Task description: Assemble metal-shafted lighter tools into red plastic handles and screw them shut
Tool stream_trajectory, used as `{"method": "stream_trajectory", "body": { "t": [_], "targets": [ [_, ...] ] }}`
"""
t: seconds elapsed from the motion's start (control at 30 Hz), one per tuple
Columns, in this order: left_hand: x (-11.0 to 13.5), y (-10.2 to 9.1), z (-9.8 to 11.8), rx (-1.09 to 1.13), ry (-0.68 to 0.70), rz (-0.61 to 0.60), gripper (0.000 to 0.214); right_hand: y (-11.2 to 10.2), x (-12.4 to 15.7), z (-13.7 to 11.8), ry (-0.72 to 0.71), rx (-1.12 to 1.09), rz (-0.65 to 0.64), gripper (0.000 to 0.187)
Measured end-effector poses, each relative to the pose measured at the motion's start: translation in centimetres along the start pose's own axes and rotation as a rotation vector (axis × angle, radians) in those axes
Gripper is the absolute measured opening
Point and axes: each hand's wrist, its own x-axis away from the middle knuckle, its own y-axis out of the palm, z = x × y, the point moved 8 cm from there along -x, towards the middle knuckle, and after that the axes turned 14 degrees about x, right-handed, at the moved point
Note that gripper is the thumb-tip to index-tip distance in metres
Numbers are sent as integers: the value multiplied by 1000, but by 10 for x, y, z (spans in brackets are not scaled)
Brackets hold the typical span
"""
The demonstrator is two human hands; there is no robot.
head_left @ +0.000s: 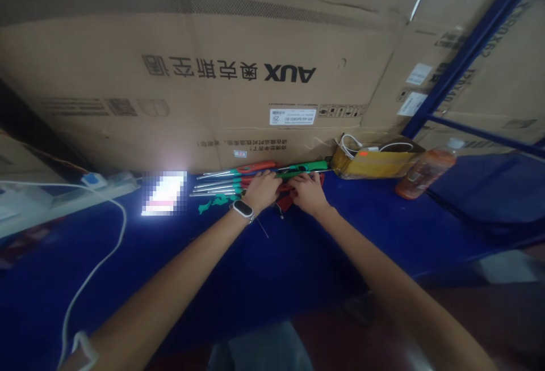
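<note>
Several long-necked lighters [215, 185], with red or green handles and thin metal stems, lie side by side against the cardboard box. My left hand [261, 189], with a watch on its wrist, is closed over the red handles at their right end; its fingertips hide what they grip. Close beside it, my right hand [309, 192] has its fingers curled round a red plastic piece [286, 202], partly hidden. A green-handled lighter [310, 165] lies just behind that hand. Small green pieces [219, 201] are scattered left of my left hand. A thin wire hangs below the fingers.
The large cardboard box [204, 110] walls off the back of the blue tabletop [272, 280]. A lit, blurred screen [165, 193] and a power strip [114, 184] are at left. A yellow box [374, 164] with white cable and a drink bottle [426, 172] stand right, near a blue post [462, 59].
</note>
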Motion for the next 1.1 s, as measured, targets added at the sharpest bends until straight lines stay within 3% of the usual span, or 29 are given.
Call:
{"method": "stream_trajectory", "body": {
  "t": [0.13, 0.3, 0.47, 0.67, 0.87, 1.0, 1.1],
  "targets": [
    [6, -26, -4, 152, 80, 78, 20, -19, -4, 12, -25, -173, 137, 25],
    [14, -48, -33, 466, 26, 209, 21, -15, -20, 13, -11, -405, 80, 33],
    [26, -42, -69, 709, -147, 321, 23, 5, -25, 21, 108, -533, 87, 35],
    [47, -31, -93, 1062, -270, 323, 36, -5, -4, 15, 112, -488, 230, 31],
    [65, -31, -97, 1202, -370, 351, 30, -14, 4, -11, 58, -459, 200, 35],
    [71, -30, -104, 1256, -407, 463, 30, -9, 4, -5, 112, -422, 159, 42],
    [74, -27, -111, 1307, -432, 565, 34, 1, 1, -4, 117, -286, 41, 41]
  ]
}}
